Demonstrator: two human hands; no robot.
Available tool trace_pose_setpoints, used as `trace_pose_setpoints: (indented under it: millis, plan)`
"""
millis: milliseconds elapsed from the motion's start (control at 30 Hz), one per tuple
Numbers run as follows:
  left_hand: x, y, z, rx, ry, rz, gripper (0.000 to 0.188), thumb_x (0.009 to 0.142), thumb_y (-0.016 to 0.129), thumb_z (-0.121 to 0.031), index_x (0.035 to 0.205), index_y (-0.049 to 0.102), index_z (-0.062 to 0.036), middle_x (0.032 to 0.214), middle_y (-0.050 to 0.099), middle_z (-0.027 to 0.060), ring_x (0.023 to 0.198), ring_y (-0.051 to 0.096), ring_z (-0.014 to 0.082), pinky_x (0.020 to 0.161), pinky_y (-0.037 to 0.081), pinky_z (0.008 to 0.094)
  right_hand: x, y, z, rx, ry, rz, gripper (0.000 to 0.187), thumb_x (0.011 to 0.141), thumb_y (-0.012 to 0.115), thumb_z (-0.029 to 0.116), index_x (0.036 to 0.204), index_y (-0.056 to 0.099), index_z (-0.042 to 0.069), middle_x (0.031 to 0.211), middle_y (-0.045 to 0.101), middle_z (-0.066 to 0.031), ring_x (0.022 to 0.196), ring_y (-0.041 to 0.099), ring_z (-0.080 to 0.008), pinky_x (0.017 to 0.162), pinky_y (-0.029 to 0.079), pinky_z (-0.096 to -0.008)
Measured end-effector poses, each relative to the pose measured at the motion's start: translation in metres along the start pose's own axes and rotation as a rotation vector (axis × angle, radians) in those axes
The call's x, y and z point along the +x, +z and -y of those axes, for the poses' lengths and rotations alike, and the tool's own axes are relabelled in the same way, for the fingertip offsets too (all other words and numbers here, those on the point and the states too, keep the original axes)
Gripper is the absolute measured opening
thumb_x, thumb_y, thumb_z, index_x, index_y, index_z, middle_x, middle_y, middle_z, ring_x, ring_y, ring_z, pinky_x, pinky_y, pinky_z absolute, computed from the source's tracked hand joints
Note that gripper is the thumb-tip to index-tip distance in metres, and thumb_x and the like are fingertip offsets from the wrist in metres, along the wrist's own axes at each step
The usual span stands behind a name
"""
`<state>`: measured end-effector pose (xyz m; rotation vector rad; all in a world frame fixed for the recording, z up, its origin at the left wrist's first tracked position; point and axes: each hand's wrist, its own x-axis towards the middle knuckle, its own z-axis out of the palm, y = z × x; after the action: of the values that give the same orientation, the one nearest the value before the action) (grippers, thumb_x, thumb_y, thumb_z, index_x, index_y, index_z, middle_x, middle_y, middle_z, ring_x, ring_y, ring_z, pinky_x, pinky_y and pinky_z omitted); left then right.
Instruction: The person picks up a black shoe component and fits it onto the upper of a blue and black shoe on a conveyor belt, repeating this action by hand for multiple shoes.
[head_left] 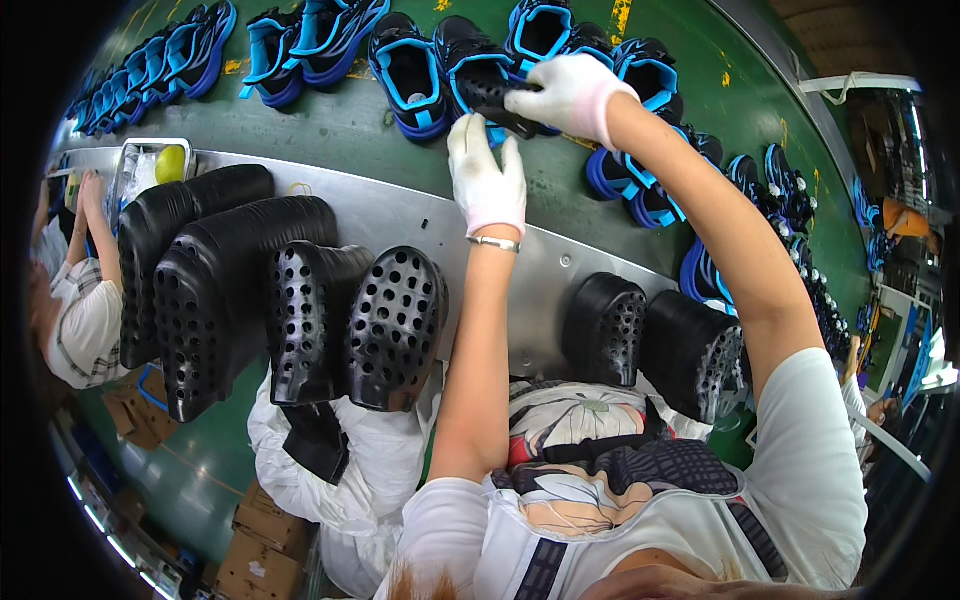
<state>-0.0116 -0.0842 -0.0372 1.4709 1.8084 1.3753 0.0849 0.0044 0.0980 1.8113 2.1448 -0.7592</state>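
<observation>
My right hand (578, 98), in a white glove, comes in from the right with its fingers closed on a dark perforated piece (486, 93) at the opening of a black and blue sports shoe (465, 48). Much of that piece is hidden by the shoe and my fingers. My left hand (488, 180), also gloved in white, reaches up to the same shoe's heel, its thumb and fingers on either side of the blue heel edge. Beside it on the left stands a matching shoe (408, 75) with a light blue lining.
Rows of similar shoes (190, 50) stand on the green surface (300, 130). Along the metal ledge (540, 260) nearer me lie several black boot-shaped forms (398, 325) with holed ends. Another person (85, 310) is at the far left. Cardboard boxes (262, 555) sit at the lower left.
</observation>
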Motion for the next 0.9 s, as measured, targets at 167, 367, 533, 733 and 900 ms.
trace_pose_setpoints:
  millis: [167,367,533,733,900]
  plan:
    - [0.018,0.005,-0.004,0.313,-0.038,0.121,0.029,0.078,0.068,-0.010,0.106,0.062,-0.0078,0.114,0.056,0.0074,0.095,0.055,0.0322,0.082,0.048,0.0420,0.056,0.030,0.024,-0.174,0.042,-0.082,0.037,0.087,0.052,0.034,0.094,0.072,0.004,0.094,0.069,-0.0193,0.090,0.067,-0.0341,0.080,0.054,-0.0404]
    - [0.041,0.026,0.005,0.637,-0.176,0.413,0.018,0.082,0.064,-0.016,0.098,0.063,-0.0083,0.099,0.065,0.0107,0.096,0.060,0.0315,0.080,0.053,0.0386,0.102,0.070,0.028,-0.151,0.120,-0.123,0.023,0.078,0.066,0.013,0.099,0.072,0.006,0.103,0.069,-0.0169,0.096,0.067,-0.0313,0.081,0.055,-0.0388]
    - [0.081,0.020,-0.020,0.788,-0.458,0.859,0.020,0.086,0.065,-0.027,0.104,0.071,-0.0191,0.107,0.070,0.0028,0.107,0.064,0.0241,0.078,0.056,0.0338,0.123,0.075,0.021,-0.011,0.127,-0.123,0.025,0.086,0.056,0.012,0.106,0.069,0.005,0.111,0.067,-0.0171,0.099,0.066,-0.0339,0.083,0.054,-0.0394]
    - [0.087,0.033,-0.020,0.732,-0.527,0.834,0.034,0.088,0.057,-0.034,0.109,0.070,-0.0114,0.114,0.067,0.0133,0.106,0.065,0.0306,0.084,0.054,0.0409,0.156,0.094,-0.007,-0.044,-0.007,-0.329,0.029,0.086,0.059,0.032,0.100,0.070,0.009,0.103,0.066,-0.0205,0.094,0.064,-0.0376,0.082,0.054,-0.0417]
    - [0.089,0.024,-0.016,0.782,-0.517,0.781,0.035,0.088,0.057,-0.032,0.110,0.069,-0.0076,0.117,0.064,0.0172,0.109,0.062,0.0335,0.086,0.053,0.0424,0.137,0.081,0.007,0.194,0.008,-0.245,0.030,0.085,0.061,0.029,0.101,0.069,0.006,0.103,0.066,-0.0210,0.094,0.064,-0.0372,0.084,0.052,-0.0422]
